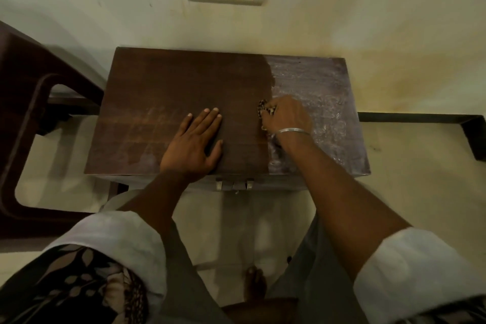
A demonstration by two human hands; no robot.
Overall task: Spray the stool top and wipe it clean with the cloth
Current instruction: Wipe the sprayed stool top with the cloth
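My left hand lies flat with straight fingers on the stool top, toward its 6 o'clock edge. At 3 o'clock from it, my right hand clutches the patterned cloth against the top, at the border of the whitish wet patch.

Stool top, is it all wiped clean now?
No, the stool top is dark on its left part, but its right part, past the cloth, is whitish and streaky with spray.
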